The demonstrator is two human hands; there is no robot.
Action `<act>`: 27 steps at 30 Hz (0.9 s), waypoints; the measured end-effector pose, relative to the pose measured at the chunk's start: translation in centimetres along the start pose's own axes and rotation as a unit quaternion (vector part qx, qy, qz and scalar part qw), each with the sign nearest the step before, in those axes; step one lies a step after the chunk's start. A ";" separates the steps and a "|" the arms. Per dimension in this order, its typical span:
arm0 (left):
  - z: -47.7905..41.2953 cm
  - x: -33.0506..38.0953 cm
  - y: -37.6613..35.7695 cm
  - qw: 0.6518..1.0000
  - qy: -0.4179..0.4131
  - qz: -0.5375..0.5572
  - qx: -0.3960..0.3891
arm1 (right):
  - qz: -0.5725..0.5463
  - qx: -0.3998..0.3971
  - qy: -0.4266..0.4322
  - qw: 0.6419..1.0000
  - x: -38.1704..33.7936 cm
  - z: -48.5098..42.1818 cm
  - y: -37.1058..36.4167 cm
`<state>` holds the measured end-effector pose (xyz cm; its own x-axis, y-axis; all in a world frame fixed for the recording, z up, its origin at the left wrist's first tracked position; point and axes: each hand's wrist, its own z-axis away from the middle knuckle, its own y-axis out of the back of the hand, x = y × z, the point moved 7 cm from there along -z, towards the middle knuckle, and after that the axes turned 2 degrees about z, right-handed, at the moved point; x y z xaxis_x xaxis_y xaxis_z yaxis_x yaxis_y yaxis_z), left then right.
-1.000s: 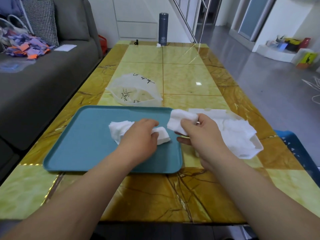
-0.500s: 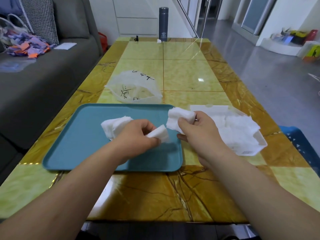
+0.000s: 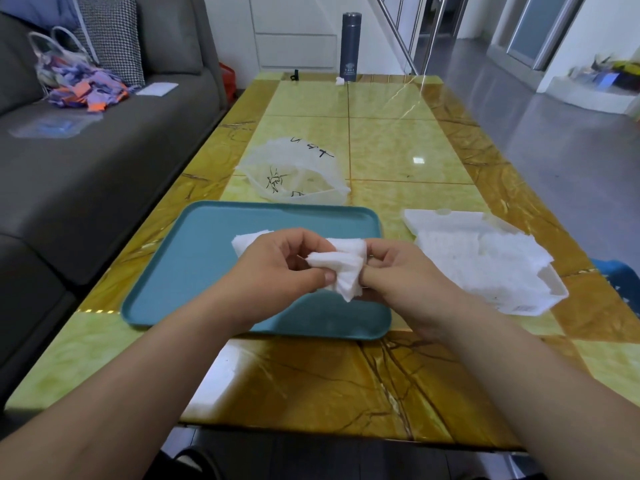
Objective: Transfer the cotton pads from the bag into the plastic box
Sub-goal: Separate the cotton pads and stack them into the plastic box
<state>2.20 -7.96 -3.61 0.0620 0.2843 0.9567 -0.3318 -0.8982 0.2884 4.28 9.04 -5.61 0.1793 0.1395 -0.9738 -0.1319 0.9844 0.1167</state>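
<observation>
Nearby, plastic box (image 3: 540,303) heaped with cotton pads (image 3: 485,258), both hands' fingers (image 3: 325,277) pinching pads

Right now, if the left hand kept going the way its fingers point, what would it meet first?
The left hand points rightward, so it would first meet the right hand, which shares the cotton pads; depth is unclear.

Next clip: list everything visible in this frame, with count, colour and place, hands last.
cotton pads: one bunch, white, held between both hands above the tray
tray: one, teal, table near edge
plastic box: one, white, right of tray, pads inside
bag: one, clear with black marks, behind tray
flask: one, dark grey, table far end
table: one, yellow-brown marble
sofa: one, grey, left
fabric scraps: pile, purple and orange, on sofa
left hand: pinching pads
right hand: pinching pads
</observation>
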 end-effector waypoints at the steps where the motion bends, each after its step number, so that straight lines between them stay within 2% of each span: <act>1: 0.1 -0.2 0.4 1.000 0.007 -0.001 0.011 | -0.005 -0.007 0.003 1.000 -0.2 0.0 -0.3; 5: 0.1 -1.1 1.4 0.998 0.009 -0.022 0.065 | -0.047 -0.051 -0.001 0.998 -0.1 -0.1 -1.4; 8: 0.2 -1.6 1.6 0.993 0.014 -0.094 0.064 | 0.010 -0.067 0.025 0.997 0.2 0.0 -2.0; 11: 0.8 -2.3 0.5 0.986 0.009 -0.165 -0.025 | 0.117 -0.037 0.034 0.992 0.8 -0.2 -2.2; 12: 1.0 -2.6 0.3 0.982 0.008 -0.185 -0.033 | 0.163 -0.019 0.043 0.985 0.9 -0.3 -2.1; 14: 1.2 -3.4 0.6 0.976 0.020 -0.218 -0.010 | 0.234 0.020 0.061 0.970 0.8 -0.5 -1.9; 17: 1.3 -3.8 1.0 0.967 0.032 -0.251 0.019 | 0.256 0.057 0.071 0.963 0.4 -0.6 -1.9; 22: 1.4 -3.7 1.2 0.968 0.041 -0.246 0.029 | 0.292 0.061 0.086 0.950 -0.1 -0.5 -3.4; 25: 1.3 -3.6 1.1 0.971 0.051 -0.232 -0.012 | 0.299 0.064 0.049 0.951 0.3 -0.9 -3.1; 27: 1.3 -3.4 2.0 0.971 0.051 -0.233 -0.009 | 0.302 0.059 0.039 0.951 0.4 -1.3 -3.0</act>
<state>2.51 -11.16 -6.27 0.1157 0.6913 0.7133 -0.3069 -0.6581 0.6876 3.50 6.00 -6.59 0.0324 0.6788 -0.7336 -0.0768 0.7335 0.6754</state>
